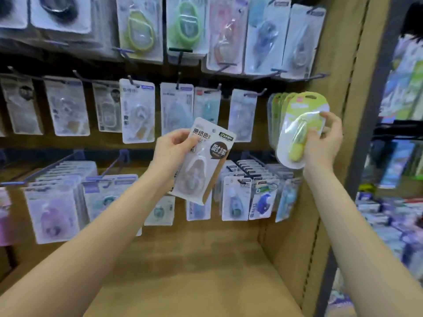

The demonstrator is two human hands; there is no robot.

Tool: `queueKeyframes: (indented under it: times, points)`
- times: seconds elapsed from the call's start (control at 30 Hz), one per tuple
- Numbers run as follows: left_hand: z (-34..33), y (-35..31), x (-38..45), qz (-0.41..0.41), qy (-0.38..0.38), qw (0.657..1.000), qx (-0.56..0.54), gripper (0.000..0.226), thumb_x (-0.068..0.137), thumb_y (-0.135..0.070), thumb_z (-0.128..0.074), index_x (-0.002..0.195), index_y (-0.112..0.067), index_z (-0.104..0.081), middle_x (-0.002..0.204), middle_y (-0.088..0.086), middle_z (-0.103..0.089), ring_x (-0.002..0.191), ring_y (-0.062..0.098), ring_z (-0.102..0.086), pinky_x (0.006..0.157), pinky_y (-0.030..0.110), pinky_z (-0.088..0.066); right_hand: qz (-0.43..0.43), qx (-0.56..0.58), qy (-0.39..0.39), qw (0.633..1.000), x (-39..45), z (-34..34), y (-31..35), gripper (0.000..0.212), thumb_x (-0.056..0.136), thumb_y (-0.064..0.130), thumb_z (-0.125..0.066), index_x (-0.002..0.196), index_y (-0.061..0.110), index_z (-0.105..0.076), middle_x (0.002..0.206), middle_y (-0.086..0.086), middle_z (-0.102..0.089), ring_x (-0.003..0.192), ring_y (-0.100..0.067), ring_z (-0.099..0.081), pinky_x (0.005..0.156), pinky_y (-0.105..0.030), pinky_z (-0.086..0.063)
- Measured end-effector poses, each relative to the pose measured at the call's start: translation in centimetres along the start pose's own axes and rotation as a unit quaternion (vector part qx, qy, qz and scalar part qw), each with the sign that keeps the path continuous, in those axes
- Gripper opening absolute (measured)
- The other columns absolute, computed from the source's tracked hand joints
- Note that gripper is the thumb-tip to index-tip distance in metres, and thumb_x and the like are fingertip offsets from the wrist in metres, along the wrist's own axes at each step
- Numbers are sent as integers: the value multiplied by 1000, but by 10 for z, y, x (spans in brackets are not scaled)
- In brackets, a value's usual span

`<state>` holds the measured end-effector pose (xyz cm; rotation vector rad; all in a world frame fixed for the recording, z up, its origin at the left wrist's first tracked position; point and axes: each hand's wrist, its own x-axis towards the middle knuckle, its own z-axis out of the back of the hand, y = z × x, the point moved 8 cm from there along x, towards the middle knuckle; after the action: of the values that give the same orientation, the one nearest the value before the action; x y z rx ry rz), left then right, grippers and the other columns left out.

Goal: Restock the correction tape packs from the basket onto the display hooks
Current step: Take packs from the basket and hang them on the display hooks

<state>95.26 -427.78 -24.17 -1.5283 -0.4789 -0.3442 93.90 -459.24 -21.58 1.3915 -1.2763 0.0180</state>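
My left hand grips a white and brown correction tape pack with black print, held tilted in front of the middle row of hooks. My right hand holds a green and white oval pack with a yellow-green tape inside, at the rightmost hook of the middle row. Several matching green packs hang just behind it. The basket is not in view.
Rows of display hooks carry many hanging packs on a brown pegboard. A wooden side panel closes the display on the right, beside another shelf of goods. A wooden shelf surface lies below.
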Motion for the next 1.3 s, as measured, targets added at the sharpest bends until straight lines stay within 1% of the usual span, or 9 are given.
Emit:
queueKeyframes:
  times: [0.13, 0.27, 0.4, 0.63, 0.77, 0.87, 0.97, 1.17, 1.3]
  points:
    - [-10, -1, 6, 27, 15, 999, -9, 12, 91, -16, -57, 97, -16, -67, 94, 4, -73, 81, 19, -69, 75, 36, -55, -14, -41, 52, 998, 37, -11, -12, 47, 86, -2, -42, 119, 28, -55, 128, -5, -57, 120, -23, -52, 102, -34, -44]
    - [-17, 2, 10, 43, 11, 999, -13, 10, 91, -16, -58, 91, -20, -67, 88, -1, -73, 72, 12, -69, 62, 26, -52, -43, -122, 99, 987, 58, -24, -27, 52, 87, -4, -39, 129, 22, -55, 119, -4, -56, 102, -18, -54, 72, -8, -44]
    - [-20, 7, 13, 62, 4, 998, 2, 10, 90, -18, -58, 94, -20, -67, 97, 1, -72, 90, 18, -67, 83, 36, -51, -49, -214, 148, 964, 64, -39, -29, 53, 91, -3, -35, 136, 21, -49, 143, -9, -43, 130, -27, -40, 105, -31, -36]
    - [-14, 15, 11, 93, -20, 995, -18, 10, 92, -14, -55, 97, -15, -64, 97, 4, -71, 83, 15, -67, 76, 30, -53, 79, -203, 106, 970, 1, -45, 9, 34, 88, -2, -45, 117, 8, -57, 126, -11, -42, 117, -25, -43, 93, -19, -28]
    - [-10, 21, 8, 109, -31, 993, -44, 10, 92, -12, -55, 95, -14, -64, 93, 4, -71, 79, 14, -67, 70, 27, -53, -114, 44, 440, 890, -98, -80, 1, 46, 91, 21, -58, 132, 33, -39, 119, 5, -57, 96, -4, -63, 77, -17, -51]
    - [-8, 23, 6, 105, -41, 993, -44, 15, 92, -13, -54, 104, -11, -63, 99, 6, -70, 85, 17, -67, 76, 30, -55, -134, 40, 544, 827, -140, -91, -10, 72, 75, 31, -77, 131, 50, -35, 127, 7, -55, 109, -6, -60, 87, -26, -52]
    - [-12, 19, 2, 93, -17, 995, -35, 21, 94, -14, -51, 113, -14, -60, 103, 5, -68, 91, 17, -67, 80, 31, -56, -118, 39, 509, 852, -137, -92, -17, 75, 68, 32, -82, 129, 48, -42, 131, 13, -51, 119, -8, -53, 97, -37, -48]
    - [-51, 23, -20, 66, 198, 977, 52, 52, 87, -6, -60, 128, -32, -43, 106, 3, -69, 93, 13, -69, 76, 27, -58, -80, 114, 361, 922, -104, -77, -12, 68, 79, 4, -70, 133, 33, -39, 124, 23, -46, 102, 16, -52, 72, -9, -49]
    - [-58, 24, -21, 14, 205, 975, 90, 56, 87, -10, -62, 131, -38, -40, 112, -2, -66, 98, 11, -65, 81, 25, -56, -9, 88, 336, 938, -94, -72, -7, 71, 83, 6, -68, 136, 39, -34, 134, 26, -38, 117, 15, -42, 89, -10, -45]
